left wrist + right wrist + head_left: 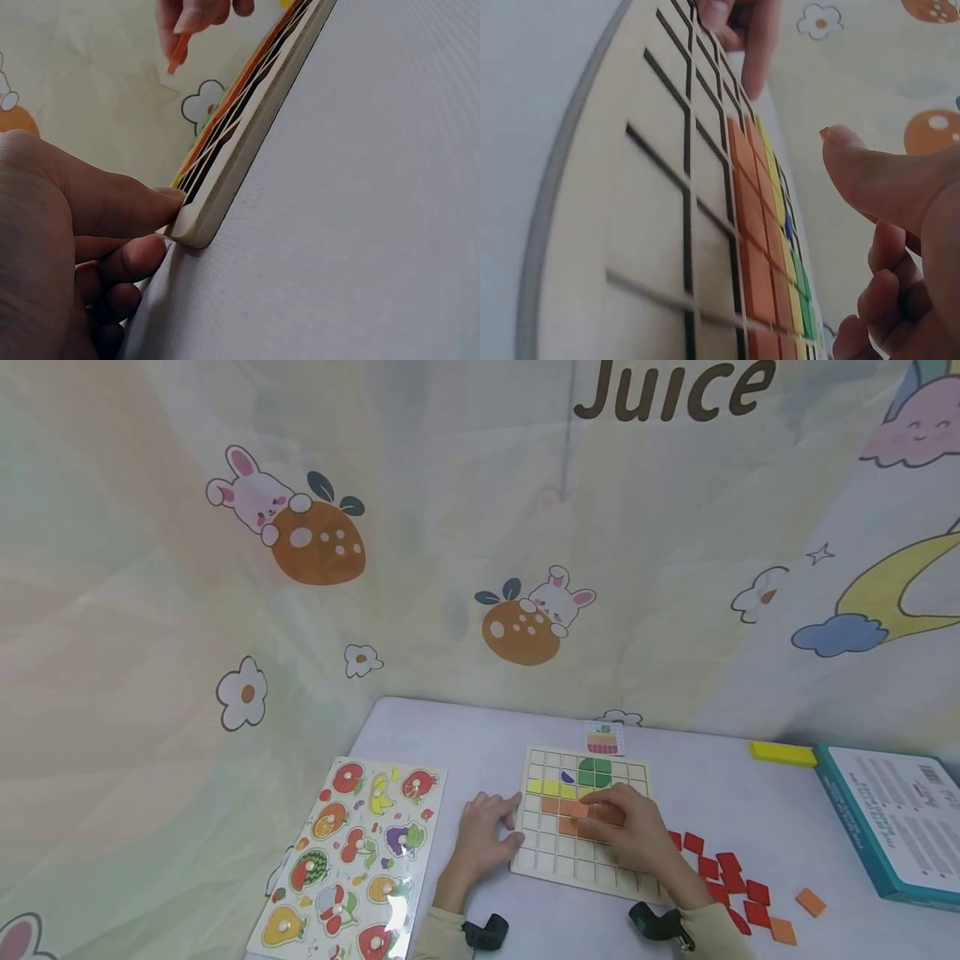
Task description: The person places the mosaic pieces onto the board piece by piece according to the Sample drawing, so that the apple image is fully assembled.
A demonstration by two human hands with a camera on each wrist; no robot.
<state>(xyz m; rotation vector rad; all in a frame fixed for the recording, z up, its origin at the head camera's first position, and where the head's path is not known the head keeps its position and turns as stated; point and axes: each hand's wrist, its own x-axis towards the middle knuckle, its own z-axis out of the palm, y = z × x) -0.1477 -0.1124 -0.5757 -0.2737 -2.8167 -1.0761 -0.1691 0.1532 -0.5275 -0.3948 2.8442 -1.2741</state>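
Observation:
My right hand (pixel 630 827) is over the wooden grid board (pixel 538 858), its thumb and finger pinching an orange square tile (pixel 177 54). Only a sliver of that tile shows in the right wrist view. My left hand (pixel 483 835) is at the board's left edge, with thumb and index finger spread apart and touching it. On the board lie orange tiles (pixel 567 807), a row of yellow tiles (pixel 548 787), green pieces (pixel 595 773) and a small blue piece (pixel 567 777). My right hand hides part of the orange and yellow rows.
Behind the board lies a small pattern card (pixel 603 739). Several red tiles (pixel 731 882) and two loose orange tiles (pixel 811 902) are scattered to the right. A fruit sticker sheet (pixel 345 860) lies left, a teal-edged box (pixel 892 827) and a yellow block (pixel 782 753) far right.

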